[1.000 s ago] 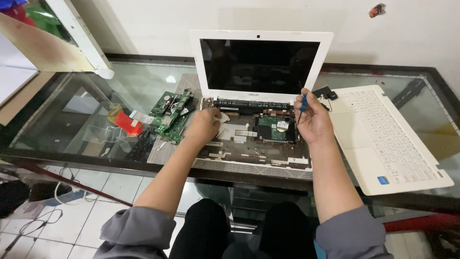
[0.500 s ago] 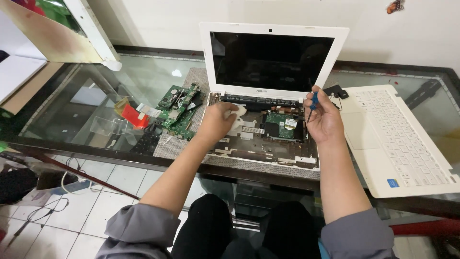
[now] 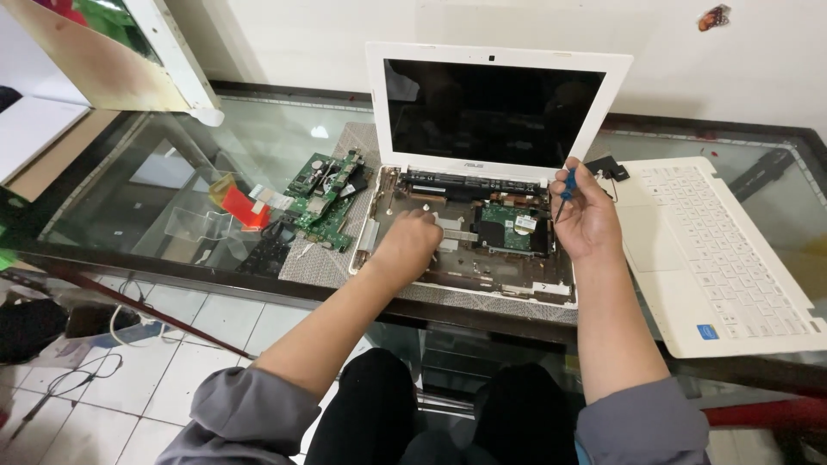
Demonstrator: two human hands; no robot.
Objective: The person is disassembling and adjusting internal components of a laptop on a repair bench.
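A blue screwdriver (image 3: pixel 566 182) is gripped by the right hand (image 3: pixel 586 220); the left hand (image 3: pixel 407 245), fingers curled, is rested inside the opened laptop base (image 3: pixel 469 250) beside its green board (image 3: pixel 508 228).

There was a single view, taken from a camera on the person's head. It looked steeply down and forward over a glass table (image 3: pixel 258 146) toward a white wall behind it. It sat close, about an arm's reach above the work, so both forearms ran up from the bottom edge into the middle of the picture. The opened white laptop (image 3: pixel 491 164) lay near the centre, facing the camera. The person's knees and the tiled floor (image 3: pixel 155 344) filled the lower part, seen partly through the glass. The table's left and right ends ran out of the picture.
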